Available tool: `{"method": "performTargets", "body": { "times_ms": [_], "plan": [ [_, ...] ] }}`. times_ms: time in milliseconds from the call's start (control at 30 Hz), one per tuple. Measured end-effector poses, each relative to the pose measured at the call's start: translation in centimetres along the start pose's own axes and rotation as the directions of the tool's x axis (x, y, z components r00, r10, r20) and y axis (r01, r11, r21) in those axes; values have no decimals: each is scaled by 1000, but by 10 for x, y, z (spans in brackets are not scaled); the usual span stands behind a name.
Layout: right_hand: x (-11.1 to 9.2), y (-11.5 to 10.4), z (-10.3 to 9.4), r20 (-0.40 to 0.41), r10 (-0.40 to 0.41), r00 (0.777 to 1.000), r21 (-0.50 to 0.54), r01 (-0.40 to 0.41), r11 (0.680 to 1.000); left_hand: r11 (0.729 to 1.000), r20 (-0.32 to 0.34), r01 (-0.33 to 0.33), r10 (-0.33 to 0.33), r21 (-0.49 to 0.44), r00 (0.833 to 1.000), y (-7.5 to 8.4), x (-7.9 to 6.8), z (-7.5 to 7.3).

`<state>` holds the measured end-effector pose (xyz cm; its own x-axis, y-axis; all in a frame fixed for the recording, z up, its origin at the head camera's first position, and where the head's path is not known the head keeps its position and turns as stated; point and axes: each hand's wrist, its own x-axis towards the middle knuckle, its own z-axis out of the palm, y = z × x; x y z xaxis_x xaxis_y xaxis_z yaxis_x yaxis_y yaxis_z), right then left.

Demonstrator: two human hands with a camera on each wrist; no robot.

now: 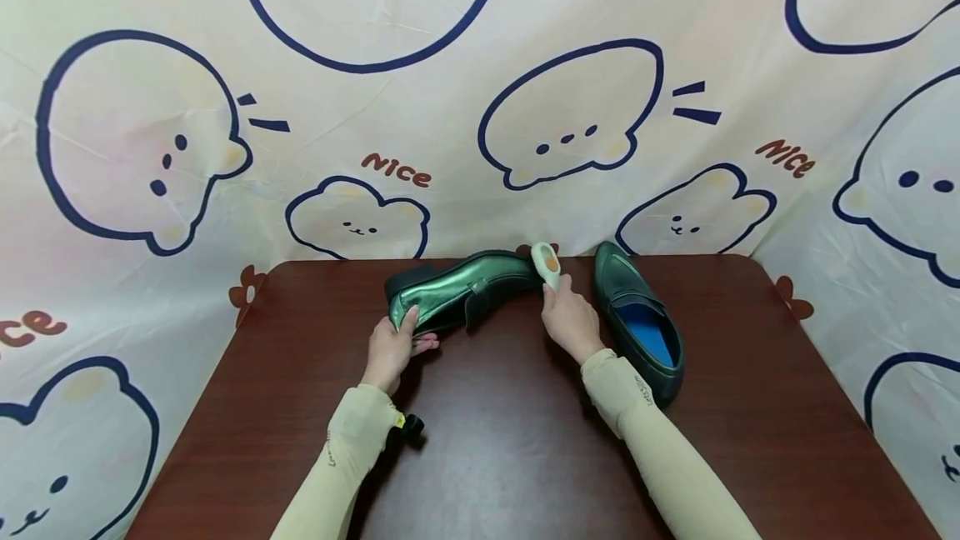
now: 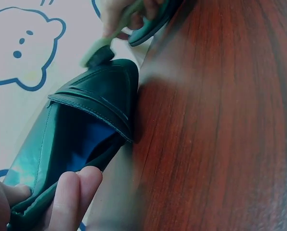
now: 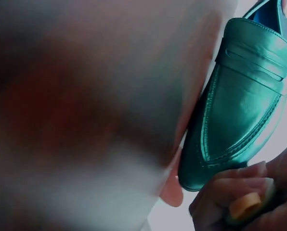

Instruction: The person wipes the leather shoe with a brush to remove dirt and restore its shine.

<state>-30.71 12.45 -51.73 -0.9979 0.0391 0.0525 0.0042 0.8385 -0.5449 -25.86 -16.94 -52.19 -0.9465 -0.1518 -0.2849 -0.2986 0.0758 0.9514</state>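
Observation:
A shiny dark green loafer [image 1: 442, 294] is tipped on its side near the table's far edge, toe pointing right. My left hand [image 1: 390, 352] grips it by the heel, thumb on the outside and fingertips [image 2: 89, 180] at the opening, where a blue insole shows. In my right hand [image 1: 572, 319] is a small pale shoe brush [image 1: 547, 265] with an orange mark on its head. The left wrist view shows its dark bristles [image 2: 101, 55] right at the loafer's toe. The right wrist view has the loafer's upper [image 3: 244, 96] in full, with the brush mostly hidden by fingers.
The matching green loafer [image 1: 626, 273] stands upright on the right, beside my right forearm, its blue insole facing up. Beneath everything is a brown wooden table [image 1: 495, 440]. A cartoon-printed pale cloth [image 1: 450, 115] hangs behind it and along both sides.

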Motion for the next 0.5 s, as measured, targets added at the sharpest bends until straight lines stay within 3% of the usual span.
{"method": "performTargets", "body": {
  "times_ms": [133, 233, 367, 500],
  "plan": [
    [-2, 8, -5, -5, 37, 999, -10, -37, 999, 1000, -5, 0, 0, 2, 1000, 0, 0, 0],
    [-1, 8, -11, -1, 19, 1000, -1, -19, 1000, 1000, 9, 6, -6, -9, 1000, -1, 1, 2],
    [-1, -6, -13, 14, -99, 995, 64, 98, 993, 1000, 29, 23, -23, -14, 999, -3, 2, 2],
    [-2, -29, -5, 50, -255, 966, 95, 250, 964, 1000, 11, 27, -27, -5, 1000, -3, 0, 0]
  ]
}}
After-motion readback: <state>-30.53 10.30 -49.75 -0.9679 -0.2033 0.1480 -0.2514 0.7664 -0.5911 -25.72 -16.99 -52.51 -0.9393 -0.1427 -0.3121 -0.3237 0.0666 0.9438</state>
